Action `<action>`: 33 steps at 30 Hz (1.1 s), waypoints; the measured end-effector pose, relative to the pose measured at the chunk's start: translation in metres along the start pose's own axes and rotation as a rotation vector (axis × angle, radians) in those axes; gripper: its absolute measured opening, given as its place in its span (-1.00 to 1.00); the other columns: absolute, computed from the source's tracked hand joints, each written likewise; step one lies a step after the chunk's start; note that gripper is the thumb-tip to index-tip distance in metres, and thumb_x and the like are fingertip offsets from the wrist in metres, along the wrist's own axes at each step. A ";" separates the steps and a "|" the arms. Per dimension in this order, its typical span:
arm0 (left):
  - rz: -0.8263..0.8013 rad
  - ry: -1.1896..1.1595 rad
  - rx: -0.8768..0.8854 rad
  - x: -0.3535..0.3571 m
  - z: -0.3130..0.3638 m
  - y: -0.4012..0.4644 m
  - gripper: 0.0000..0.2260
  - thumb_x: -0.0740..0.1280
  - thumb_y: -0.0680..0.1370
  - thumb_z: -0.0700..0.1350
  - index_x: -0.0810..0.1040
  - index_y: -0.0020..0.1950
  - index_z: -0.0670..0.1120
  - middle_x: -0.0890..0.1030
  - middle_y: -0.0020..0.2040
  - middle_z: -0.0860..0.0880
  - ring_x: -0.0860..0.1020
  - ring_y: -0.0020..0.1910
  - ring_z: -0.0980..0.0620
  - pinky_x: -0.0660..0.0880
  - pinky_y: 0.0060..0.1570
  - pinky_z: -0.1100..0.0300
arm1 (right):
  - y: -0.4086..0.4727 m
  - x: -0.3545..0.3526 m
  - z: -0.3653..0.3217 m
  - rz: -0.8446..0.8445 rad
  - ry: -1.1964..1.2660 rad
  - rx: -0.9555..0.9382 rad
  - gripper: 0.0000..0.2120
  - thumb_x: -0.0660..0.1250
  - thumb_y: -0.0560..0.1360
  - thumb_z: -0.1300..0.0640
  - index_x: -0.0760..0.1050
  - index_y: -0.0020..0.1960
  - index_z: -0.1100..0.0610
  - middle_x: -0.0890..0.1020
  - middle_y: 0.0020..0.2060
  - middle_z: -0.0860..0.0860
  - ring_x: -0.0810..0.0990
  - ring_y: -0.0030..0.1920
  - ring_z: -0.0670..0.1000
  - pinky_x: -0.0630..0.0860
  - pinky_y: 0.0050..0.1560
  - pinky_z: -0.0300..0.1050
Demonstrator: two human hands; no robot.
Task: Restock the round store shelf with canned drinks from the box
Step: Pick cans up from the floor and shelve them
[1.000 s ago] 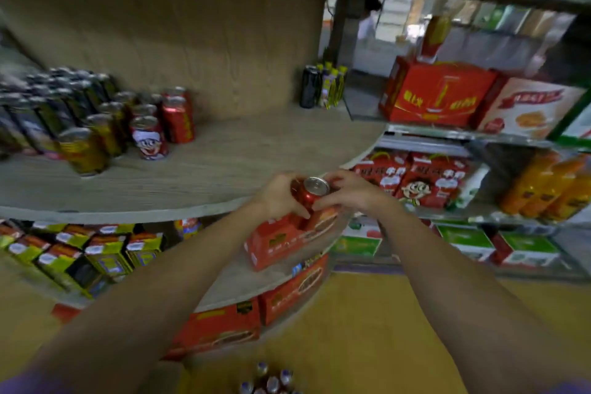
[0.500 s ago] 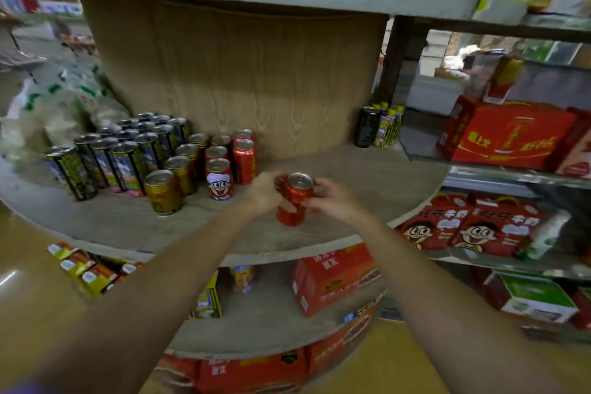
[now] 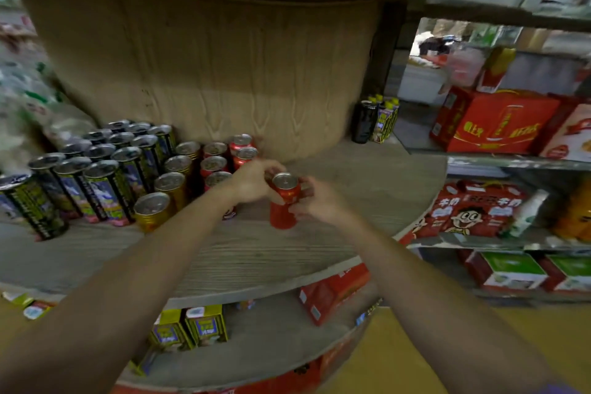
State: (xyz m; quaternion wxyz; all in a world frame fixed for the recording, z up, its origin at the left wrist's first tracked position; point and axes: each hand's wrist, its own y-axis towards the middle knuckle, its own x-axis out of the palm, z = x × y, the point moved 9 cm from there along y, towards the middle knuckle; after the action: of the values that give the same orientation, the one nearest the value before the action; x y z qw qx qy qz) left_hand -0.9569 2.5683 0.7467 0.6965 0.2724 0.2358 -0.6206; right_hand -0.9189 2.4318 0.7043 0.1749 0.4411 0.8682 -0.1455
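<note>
Placing step: left hand and right hand both curl round one red can at frame centre, over the shelf; next, likely set it upright beside the red cans.

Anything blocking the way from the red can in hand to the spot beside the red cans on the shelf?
Nothing visible does. Both the left hand and right hand hold the red can over bare shelf board, just right of the shelved red cans.
</note>
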 end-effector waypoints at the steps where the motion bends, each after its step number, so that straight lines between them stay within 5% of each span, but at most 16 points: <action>1: 0.016 0.033 0.014 -0.006 0.002 0.001 -0.47 0.66 0.14 -0.24 0.61 0.06 -0.09 0.67 -0.05 -0.02 0.64 0.00 -0.02 0.57 0.08 0.06 | 0.002 0.003 -0.002 0.013 0.011 -0.005 -0.38 0.49 0.33 0.46 0.38 0.27 0.09 0.59 -0.07 0.00 0.64 -0.08 0.10 0.61 0.01 0.26; 4: 0.037 0.141 0.033 -0.018 0.002 0.002 -0.54 0.67 0.12 -0.17 0.63 -0.04 -0.08 0.66 -0.14 0.01 0.63 -0.09 0.01 0.57 -0.06 0.11 | 0.009 0.015 -0.009 0.045 0.022 -0.037 -0.29 0.53 0.31 0.43 0.36 0.37 0.11 0.53 -0.08 -0.07 0.59 0.00 0.08 0.61 -0.02 0.26; 8: 0.077 0.316 0.057 -0.039 -0.006 0.003 -0.63 0.64 0.13 -0.12 0.60 -0.16 -0.05 0.62 -0.19 0.04 0.59 -0.17 0.03 0.45 -0.24 0.20 | 0.021 0.036 -0.029 0.093 -0.073 -0.089 -0.30 0.58 0.33 0.27 0.37 0.40 0.14 0.59 0.06 0.03 0.61 0.03 0.05 0.59 -0.04 0.01; 10: 0.097 0.389 0.094 -0.048 -0.003 0.002 -0.69 0.62 0.16 -0.14 0.57 -0.21 -0.05 0.57 -0.22 0.02 0.57 -0.20 -0.02 0.36 -0.27 0.21 | 0.029 0.047 -0.035 0.128 -0.126 -0.102 -0.29 0.60 0.30 0.18 0.38 0.37 0.13 0.60 0.06 0.03 0.63 0.08 0.13 0.59 0.06 0.15; 14: 0.111 0.470 0.055 -0.065 -0.011 -0.002 -0.67 0.63 0.20 -0.13 0.64 -0.12 -0.15 0.58 -0.19 -0.05 0.52 -0.22 -0.05 0.34 -0.26 0.20 | 0.045 0.067 -0.037 0.098 -0.124 -0.112 -0.31 0.58 0.31 0.28 0.33 0.32 0.11 0.54 -0.06 -0.07 0.64 0.04 0.19 0.62 -0.10 0.27; 22: 0.108 0.486 0.032 -0.070 -0.017 -0.004 -0.61 0.64 0.16 -0.07 0.65 -0.08 -0.10 0.64 -0.11 -0.06 0.57 -0.13 -0.05 0.53 -0.07 0.09 | 0.049 0.074 -0.043 0.112 -0.243 -0.152 -0.30 0.55 0.36 0.22 0.31 0.40 0.14 0.60 0.10 0.07 0.58 0.09 0.09 0.53 0.17 0.10; 33: 0.149 0.409 0.041 -0.057 -0.010 -0.007 -0.62 0.62 0.25 -0.05 0.61 -0.04 -0.12 0.60 -0.11 -0.03 0.56 -0.10 -0.04 0.49 -0.10 0.11 | 0.045 0.051 -0.035 0.161 -0.312 -0.147 -0.37 0.54 0.38 0.16 0.37 0.38 0.09 0.62 0.18 0.08 0.58 0.19 0.12 0.49 0.20 -0.01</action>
State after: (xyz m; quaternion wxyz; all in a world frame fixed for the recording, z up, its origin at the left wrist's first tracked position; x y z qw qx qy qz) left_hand -0.9708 2.6166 0.7766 0.6722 0.4236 0.3387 -0.5041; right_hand -0.9164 2.5087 0.7093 0.3501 0.4671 0.8008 -0.1337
